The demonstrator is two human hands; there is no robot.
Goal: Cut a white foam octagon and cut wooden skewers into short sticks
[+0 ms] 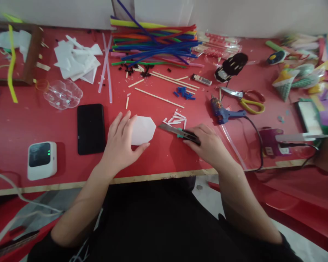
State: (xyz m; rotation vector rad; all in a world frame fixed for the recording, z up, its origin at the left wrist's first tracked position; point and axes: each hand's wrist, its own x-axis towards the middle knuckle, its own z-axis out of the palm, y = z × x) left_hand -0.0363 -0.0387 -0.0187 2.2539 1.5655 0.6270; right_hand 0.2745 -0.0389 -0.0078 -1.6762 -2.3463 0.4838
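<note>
My left hand [123, 140] lies flat, fingers spread, pressing down the left part of a white foam piece [144, 129] on the red table [13, 127]. My right hand [207, 143] is closed round the dark handle of a utility knife [177, 131]. The knife's blade points left, its tip just right of the white piece. Small white offcuts [176, 119] lie just beyond the blade.
A black phone [91, 128] lies left of my left hand; a white device with green lights [42, 160] sits nearer the edge. Behind are pipe cleaners [155, 45], wooden sticks [160, 98], white foam scraps [76, 60], a clear tray [62, 94], glue gun [225, 112] and scissors [247, 100].
</note>
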